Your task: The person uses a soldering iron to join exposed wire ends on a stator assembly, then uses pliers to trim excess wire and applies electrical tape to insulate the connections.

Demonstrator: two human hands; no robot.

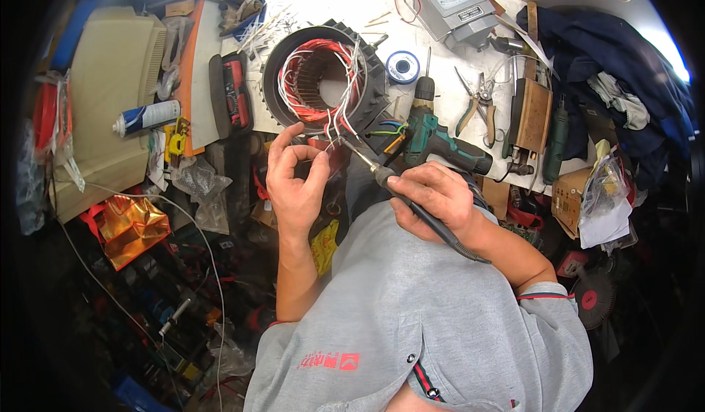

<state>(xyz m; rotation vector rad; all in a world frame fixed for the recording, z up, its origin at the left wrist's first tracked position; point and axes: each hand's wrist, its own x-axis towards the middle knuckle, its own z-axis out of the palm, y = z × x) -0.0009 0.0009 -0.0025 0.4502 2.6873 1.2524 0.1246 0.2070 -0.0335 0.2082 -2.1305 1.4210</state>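
My right hand grips the dark handle of a soldering iron, whose metal tip points up and left to the loose lead ends. Across from it, my left hand has thumb and forefinger pinched on a thin wire beside the tip; whether this is solder or a lead is too small to tell. Red and white windings line the inside of a dark motor stator housing, lying on the bench with its open end up. Several white-sleeved leads hang over its near rim toward my hands.
Right of the housing are a solder spool, a green cordless drill, pliers and a grey analog meter. A red multimeter and a spray can lie left. Dark cloth covers the far right.
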